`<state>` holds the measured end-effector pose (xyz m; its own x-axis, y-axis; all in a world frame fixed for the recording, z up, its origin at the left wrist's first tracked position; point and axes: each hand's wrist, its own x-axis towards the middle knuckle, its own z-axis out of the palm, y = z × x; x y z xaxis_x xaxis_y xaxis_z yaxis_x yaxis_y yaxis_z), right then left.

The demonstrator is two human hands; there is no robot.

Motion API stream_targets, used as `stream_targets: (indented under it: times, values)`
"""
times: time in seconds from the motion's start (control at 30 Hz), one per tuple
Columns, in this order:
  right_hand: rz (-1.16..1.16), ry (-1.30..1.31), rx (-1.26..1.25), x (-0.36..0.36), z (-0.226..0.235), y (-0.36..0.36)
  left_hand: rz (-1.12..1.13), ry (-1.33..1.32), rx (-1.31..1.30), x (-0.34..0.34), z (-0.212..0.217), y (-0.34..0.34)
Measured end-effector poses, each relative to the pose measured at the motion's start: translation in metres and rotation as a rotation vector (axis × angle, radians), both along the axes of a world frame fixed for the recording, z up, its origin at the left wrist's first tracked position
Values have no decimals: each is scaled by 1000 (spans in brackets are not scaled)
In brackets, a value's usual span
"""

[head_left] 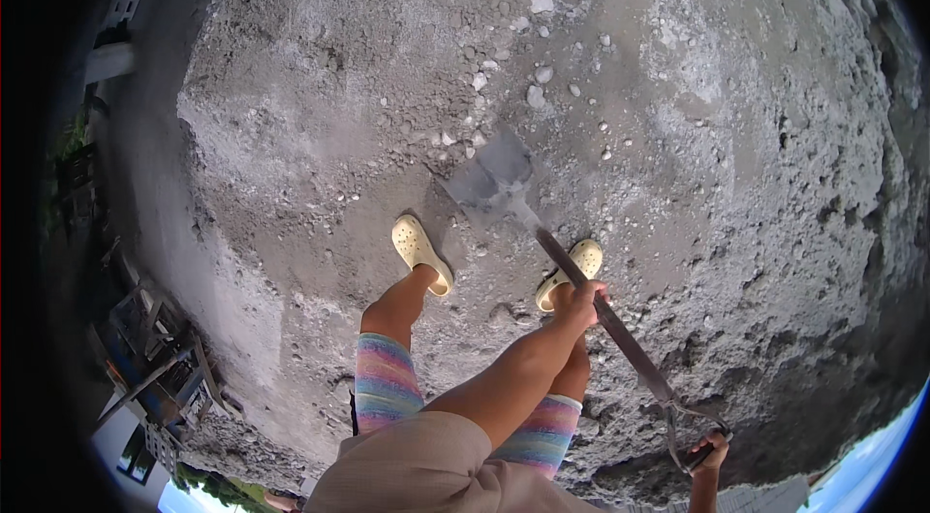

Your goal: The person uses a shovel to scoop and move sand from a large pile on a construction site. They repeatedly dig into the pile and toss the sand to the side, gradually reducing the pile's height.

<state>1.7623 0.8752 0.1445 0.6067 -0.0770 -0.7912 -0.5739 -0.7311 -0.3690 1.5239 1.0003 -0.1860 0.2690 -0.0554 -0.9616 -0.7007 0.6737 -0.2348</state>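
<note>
A shovel (630,346) slants across the view, its grey metal blade (496,169) resting on the gravelly ground in front of my feet. My left hand (585,300) is wrapped round the middle of the brown shaft, just over my right shoe. At the lower right, my right hand (714,450) grips the D-shaped handle at the shovel's upper end. Loose grit and a few pale stones (480,81) lie beyond the blade tip. No load of any size shows on the blade, though dust blurs its base.
I stand with cream clogs (422,253) apart on rough grey rubble. A steep bank of crumbly earth (843,174) rises along the right. Broken timber (160,358) is heaped at the lower left, near a white building (136,450). A smoother grey strip (165,155) runs down the left.
</note>
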Motion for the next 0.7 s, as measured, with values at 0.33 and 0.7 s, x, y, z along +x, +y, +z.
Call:
stream_targets:
  times: [0.33, 0.7]
  values:
    - [-48, 118, 292, -92, -71, -24, 0, 100, 125, -88, -10, 37]
    - [-129, 547, 624, -201, -76, 22, -6, 396, 454, -269, 133, 161]
